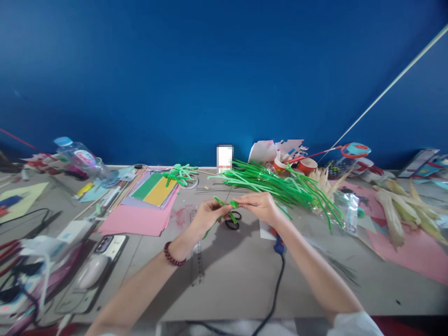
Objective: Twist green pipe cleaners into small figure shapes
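Work in hand, judged from this view: shaping a green fuzzy piece (234,204) by fingers alone. You hold it up over the middle of the grey table (238,284), between your 2 hands.

Your left hand (208,215) is closed in a pinch, thumb against fingers, with the piece held between them and a green strand hanging below. Your right hand (262,205) is likewise nearly closed, its fingertips pinching the piece's right end.

Done: the piece appears to have been bent or crossed, since short green ends project in several directions. At the back lies a cluster of bent green strands (180,175), apparently worked; whether it is complete cannot be told.

Outstanding: the piece is judged unfinished, as 2 hands are engaged on it. The exact fold is hidden by your fingers. A large bundle of green stems (273,186) lies beyond your right hand, mostly straight and apparently unworked.

Tools: the black-handled scissors (232,227) lie below the piece, not in your grip. A clear ruler (198,268) lies near your left wrist, and a blue-handled corded tool (279,245) lies beside your right forearm.
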Available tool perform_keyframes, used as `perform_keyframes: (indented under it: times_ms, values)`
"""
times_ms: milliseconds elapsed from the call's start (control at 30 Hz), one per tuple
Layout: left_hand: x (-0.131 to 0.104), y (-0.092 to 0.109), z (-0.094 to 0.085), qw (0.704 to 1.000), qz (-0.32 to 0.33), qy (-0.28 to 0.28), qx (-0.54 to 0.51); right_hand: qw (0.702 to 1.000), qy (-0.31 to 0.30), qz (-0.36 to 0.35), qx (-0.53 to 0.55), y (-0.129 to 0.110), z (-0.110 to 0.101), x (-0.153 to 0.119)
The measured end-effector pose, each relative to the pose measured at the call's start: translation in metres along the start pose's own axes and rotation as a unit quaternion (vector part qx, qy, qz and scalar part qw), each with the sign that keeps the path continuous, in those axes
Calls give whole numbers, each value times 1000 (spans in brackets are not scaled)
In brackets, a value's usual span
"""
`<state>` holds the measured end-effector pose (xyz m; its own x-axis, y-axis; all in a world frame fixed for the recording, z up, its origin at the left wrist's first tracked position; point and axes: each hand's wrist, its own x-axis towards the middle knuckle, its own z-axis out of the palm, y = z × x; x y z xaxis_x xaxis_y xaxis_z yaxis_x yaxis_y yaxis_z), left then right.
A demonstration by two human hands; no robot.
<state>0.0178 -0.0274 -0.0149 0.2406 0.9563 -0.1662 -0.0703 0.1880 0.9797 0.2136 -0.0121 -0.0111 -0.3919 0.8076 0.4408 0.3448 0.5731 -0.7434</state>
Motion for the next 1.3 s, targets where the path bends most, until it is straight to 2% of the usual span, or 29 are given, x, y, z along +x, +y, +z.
perform_keyframes:
  times_ms: [200,467,600,667,967,1300]
  values:
    - [3,-4,-2,1000,8,-3,-14,1000,11,-18,-16,-1,4,-1]
    - [0,1,1,997,-8,-33,-72,997,-14,61,50,-4,-5,4]
    - [1,-1,0,998,-8,-59,-34,992,-52,73,88,-6,-8,5]
    - [1,-1,0,998,-11,-64,-18,992,-46,74,92,-6,-8,5]
    - [-2,0,2,1000,-16,-20,9,999,-14,-10,45,-8,-2,6]
    - [2,-5,1,1000,0,-10,-10,999,17,14,29,-7,6,5]
